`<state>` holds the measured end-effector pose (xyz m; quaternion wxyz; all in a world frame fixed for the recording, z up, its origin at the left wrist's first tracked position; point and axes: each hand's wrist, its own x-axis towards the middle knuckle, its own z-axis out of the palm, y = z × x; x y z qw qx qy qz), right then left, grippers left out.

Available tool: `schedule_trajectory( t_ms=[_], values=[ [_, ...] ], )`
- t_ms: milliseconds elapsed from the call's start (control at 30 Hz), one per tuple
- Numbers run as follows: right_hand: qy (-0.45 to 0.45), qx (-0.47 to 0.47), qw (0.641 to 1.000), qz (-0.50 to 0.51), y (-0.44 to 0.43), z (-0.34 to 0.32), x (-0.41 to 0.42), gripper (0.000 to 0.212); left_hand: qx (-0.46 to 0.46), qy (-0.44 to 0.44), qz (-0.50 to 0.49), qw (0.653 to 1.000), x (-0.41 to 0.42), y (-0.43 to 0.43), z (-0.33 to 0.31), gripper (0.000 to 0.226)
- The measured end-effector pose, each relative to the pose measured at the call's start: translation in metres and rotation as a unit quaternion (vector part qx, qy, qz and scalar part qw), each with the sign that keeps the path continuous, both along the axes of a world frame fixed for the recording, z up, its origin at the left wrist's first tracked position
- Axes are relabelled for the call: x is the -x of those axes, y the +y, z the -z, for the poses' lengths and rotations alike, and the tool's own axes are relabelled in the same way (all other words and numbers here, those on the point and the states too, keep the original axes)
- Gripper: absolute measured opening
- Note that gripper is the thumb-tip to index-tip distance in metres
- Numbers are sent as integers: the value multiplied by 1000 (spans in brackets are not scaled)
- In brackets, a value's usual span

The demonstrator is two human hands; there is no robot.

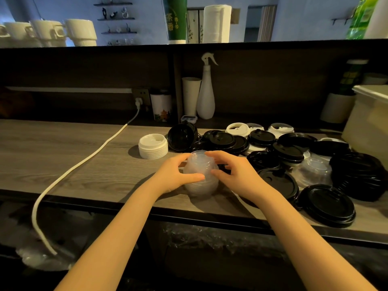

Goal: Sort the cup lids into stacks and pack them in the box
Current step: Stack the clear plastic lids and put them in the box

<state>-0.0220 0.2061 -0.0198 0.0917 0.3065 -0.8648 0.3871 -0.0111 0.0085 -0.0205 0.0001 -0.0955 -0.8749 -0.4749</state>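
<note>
Both hands cup a stack of clear lids (201, 175) at the counter's (63, 148) front edge, the left hand (178, 175) and right hand (235, 175) curled around opposite sides, fingers wrapped on it. A finished white stack (153, 149) stands just behind, loose black lids (289, 152) spread to the right, the box (369, 122) at far right. Squaring the rims with even pressure from both sides should keep the stack nested and upright.

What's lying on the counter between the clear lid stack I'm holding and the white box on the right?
The clear lid stack sits between both hands. Loose black lids and a clear lid cover the counter up to the box. Lifting over them looks open.
</note>
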Motion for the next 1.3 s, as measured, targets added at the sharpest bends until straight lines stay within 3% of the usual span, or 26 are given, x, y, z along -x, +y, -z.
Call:
schedule_trajectory(
  t_ms=[100, 200, 300, 467, 633, 733, 1033, 1200, 1300],
  values=[
    [14, -41, 999, 6, -1, -5, 3, 44, -31, -9, 2, 999, -1, -2, 5, 63],
    [18, -78, 997, 22, -3, -9, 7, 43, -61, -23, -6, 998, -2, -1, 9, 76],
    [9, -81, 997, 17, -3, -12, 6, 44, -82, -22, -13, 996, -2, 1, 13, 65],
    [-15, -76, 997, 16, 2, -18, 6, 44, -74, -5, -17, 997, -2, 10, 12, 61],
    [-36, -101, 994, 16, 9, -19, 5, 54, -61, -22, -9, 998, 0, 17, 18, 77],
    [-25, -106, 992, 57, 16, -20, 1, 60, -74, -1, -34, 997, 1, 17, 20, 73],
    [7, -49, 973, 226, 97, -39, -7, 41, -162, 69, -43, 983, 13, 56, -20, 69],
    [-17, -146, 944, 296, 155, -54, -4, 45, -191, 84, 27, 978, 30, 110, -52, 73],
    [-67, -244, 923, 288, 180, -65, 0, 49, -188, 80, 58, 977, 37, 137, -59, 63]
  ],
)
